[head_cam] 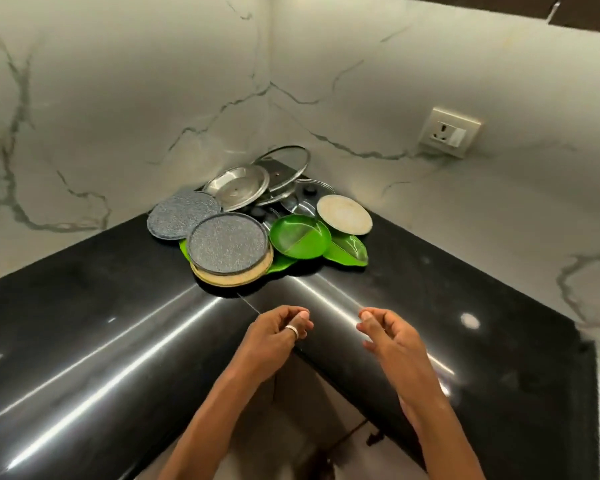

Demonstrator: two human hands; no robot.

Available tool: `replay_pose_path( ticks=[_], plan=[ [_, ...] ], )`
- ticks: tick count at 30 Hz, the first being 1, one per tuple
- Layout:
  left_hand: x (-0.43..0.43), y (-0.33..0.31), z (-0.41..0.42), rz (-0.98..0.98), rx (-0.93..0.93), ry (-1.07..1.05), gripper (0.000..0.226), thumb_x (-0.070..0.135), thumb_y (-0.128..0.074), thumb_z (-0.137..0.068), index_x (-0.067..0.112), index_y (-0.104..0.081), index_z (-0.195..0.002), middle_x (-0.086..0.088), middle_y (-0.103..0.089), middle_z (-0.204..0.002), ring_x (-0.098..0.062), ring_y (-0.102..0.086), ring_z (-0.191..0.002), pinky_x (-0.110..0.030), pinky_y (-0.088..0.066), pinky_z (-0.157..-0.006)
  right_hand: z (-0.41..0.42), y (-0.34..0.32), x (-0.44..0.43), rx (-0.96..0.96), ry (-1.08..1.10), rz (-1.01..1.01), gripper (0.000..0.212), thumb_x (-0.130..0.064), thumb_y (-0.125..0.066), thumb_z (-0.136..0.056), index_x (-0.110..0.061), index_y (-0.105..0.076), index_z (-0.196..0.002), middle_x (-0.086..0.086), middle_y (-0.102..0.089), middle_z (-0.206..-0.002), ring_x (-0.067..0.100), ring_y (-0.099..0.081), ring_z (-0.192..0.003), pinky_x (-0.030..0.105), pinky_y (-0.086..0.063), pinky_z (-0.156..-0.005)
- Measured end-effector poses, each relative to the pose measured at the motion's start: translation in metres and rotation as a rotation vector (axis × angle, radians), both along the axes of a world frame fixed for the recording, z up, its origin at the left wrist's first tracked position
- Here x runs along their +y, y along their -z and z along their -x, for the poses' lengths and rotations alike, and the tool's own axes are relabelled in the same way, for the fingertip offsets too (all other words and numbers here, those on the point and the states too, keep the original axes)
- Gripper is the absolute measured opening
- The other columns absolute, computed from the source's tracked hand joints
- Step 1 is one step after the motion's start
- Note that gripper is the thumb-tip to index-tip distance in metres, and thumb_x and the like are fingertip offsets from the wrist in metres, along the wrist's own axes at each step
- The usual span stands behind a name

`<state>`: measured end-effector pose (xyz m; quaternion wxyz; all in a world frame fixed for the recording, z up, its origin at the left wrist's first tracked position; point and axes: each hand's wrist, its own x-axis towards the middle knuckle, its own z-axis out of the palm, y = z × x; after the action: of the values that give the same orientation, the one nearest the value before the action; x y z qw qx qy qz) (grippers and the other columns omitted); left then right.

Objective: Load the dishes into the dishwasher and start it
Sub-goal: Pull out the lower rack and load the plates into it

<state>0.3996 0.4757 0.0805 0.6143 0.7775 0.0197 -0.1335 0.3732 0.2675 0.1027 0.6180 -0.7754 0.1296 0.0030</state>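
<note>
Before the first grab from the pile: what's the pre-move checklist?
1. Empty left hand: ok, holds nothing.
2. Empty right hand: ok, holds nothing.
3. Bare counter up to the pile: ok.
4. Uncovered grey plate at the front: ok, it tops a beige plate.
5. Settled pile: not ok, glass lid and steel lid lie tilted and overlapping at the back.
6. Open dishwasher: cannot tell, not in view.
</note>
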Motion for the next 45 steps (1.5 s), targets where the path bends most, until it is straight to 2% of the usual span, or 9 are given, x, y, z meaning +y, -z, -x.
replay_pose_path(
  ticks=[12,19,24,27,31,33,37,41,45],
  plan=[
    [-0.01,0.03,-0.082,0.008,0.211,-0.277,0.016,0.034,-0.056,-0.101,0.029,-0.069,-0.108,0.01,-0.077,-0.099,-0.006,-0.071,-0.095,-0.029,-0.055,-0.088,-0.119,0.054,-0.028,0.139,-0.157,0.009,0.013,-0.037,-0.064,-0.097,-0.027,-0.073,-0.095,-0.008,-0.075,-0.09,0.009,-0.071,-0.091,0.041,-0.058,-0.09],
    [0.053,0.04,-0.131,0.02,0.233,-0.457,0.017,0.029,-0.053,-0.103,0.023,-0.067,-0.108,0.004,-0.076,-0.101,-0.011,-0.07,-0.098,-0.031,-0.054,-0.087,-0.189,0.065,0.03,0.195,-0.327,0.054,0.011,-0.042,-0.064,-0.094,-0.033,-0.071,-0.096,-0.015,-0.074,-0.093,0.004,-0.071,-0.092,0.041,-0.058,-0.09],
    [0.112,0.054,-0.18,0.017,0.198,-0.586,0.014,0.031,-0.057,-0.101,0.024,-0.069,-0.104,0.006,-0.076,-0.098,-0.012,-0.069,-0.096,-0.026,-0.05,-0.076,-0.242,0.057,0.087,0.153,-0.409,0.077,0.009,-0.038,-0.064,-0.096,-0.032,-0.07,-0.099,-0.013,-0.074,-0.093,0.004,-0.07,-0.092,0.038,-0.058,-0.089],
    [0.152,0.072,-0.212,-0.114,0.154,-0.66,0.008,0.035,-0.065,-0.096,0.029,-0.07,-0.098,0.008,-0.075,-0.097,-0.016,-0.069,-0.096,-0.037,-0.053,-0.085,-0.263,0.056,0.114,0.147,-0.449,0.088,0.01,-0.036,-0.063,-0.097,-0.031,-0.07,-0.1,-0.011,-0.074,-0.095,0.007,-0.07,-0.095,0.04,-0.057,-0.091],
    [0.196,0.093,-0.255,-0.522,0.16,-0.687,0.036,0.048,-0.064,-0.092,0.025,-0.066,-0.12,0.002,-0.07,-0.114,-0.023,-0.065,-0.104,-0.039,-0.053,-0.089,-0.273,0.062,0.14,0.162,-0.438,0.089,0.008,-0.034,-0.064,-0.097,-0.029,-0.07,-0.099,-0.009,-0.074,-0.095,0.012,-0.071,-0.095,0.042,-0.057,-0.091],
    [0.209,0.105,-0.273,-0.573,0.239,-0.691,0.041,0.05,-0.065,-0.09,0.022,-0.065,-0.12,-0.005,-0.068,-0.118,-0.03,-0.063,-0.109,-0.041,-0.052,-0.09,-0.277,0.066,0.15,0.174,-0.444,0.108,0.008,-0.033,-0.064,-0.097,-0.029,-0.07,-0.1,-0.01,-0.074,-0.095,0.01,-0.071,-0.094,0.042,-0.057,-0.091],
    [0.211,0.123,-0.285,-0.547,0.345,-0.646,0.038,0.052,-0.064,-0.09,0.02,-0.065,-0.112,-0.006,-0.07,-0.111,-0.032,-0.064,-0.104,-0.036,-0.05,-0.08,-0.284,0.07,0.164,0.197,-0.427,0.125,0.009,-0.032,-0.064,-0.097,-0.029,-0.07,-0.103,-0.009,-0.074,-0.096,0.007,-0.071,-0.094,0.039,-0.057,-0.092],
    [0.209,0.13,-0.287,-0.474,0.361,-0.649,0.027,0.047,-0.062,-0.095,0.022,-0.067,-0.1,0.004,-0.069,-0.083,-0.019,-0.063,-0.078,-0.031,-0.04,-0.063,-0.29,0.07,0.173,0.207,-0.429,0.136,0.01,-0.034,-0.062,-0.098,-0.029,-0.07,-0.103,-0.012,-0.074,-0.099,0.007,-0.071,-0.095,0.041,-0.057,-0.092],
    [0.206,0.125,-0.287,-0.434,0.324,-0.722,0.021,0.042,-0.059,-0.098,0.023,-0.066,-0.094,0.008,-0.064,-0.077,-0.012,-0.057,-0.07,-0.031,-0.038,-0.061,-0.292,0.071,0.172,0.225,-0.46,0.147,0.012,-0.036,-0.062,-0.098,-0.03,-0.069,-0.105,-0.012,-0.074,-0.101,0.008,-0.07,-0.097,0.042,-0.057,-0.093]
  ],
)
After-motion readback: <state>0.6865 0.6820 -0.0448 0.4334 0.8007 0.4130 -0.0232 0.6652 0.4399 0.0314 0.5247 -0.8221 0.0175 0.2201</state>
